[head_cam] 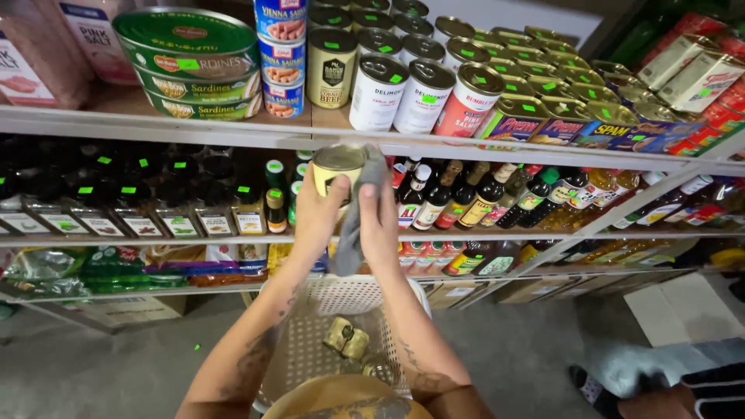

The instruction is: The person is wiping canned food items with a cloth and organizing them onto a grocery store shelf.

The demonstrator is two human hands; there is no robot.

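Note:
My left hand [318, 213] holds a gold-coloured can [337, 164] up in front of the shelves. My right hand [380, 221] presses a grey cloth [355, 225] against the can's side; the cloth hangs down between both hands. Below my forearms sits a white perforated plastic basket [310, 341] with a few more gold cans [347, 339] lying in it.
Metal store shelves [194, 128] face me: the top one holds oval green tins [190, 58], stacked small cans and white cans [403, 89], the middle one dark bottles and sauces [466, 202], the bottom one packets. A cardboard box [683, 306] and another person's leg [660, 380] are at the lower right.

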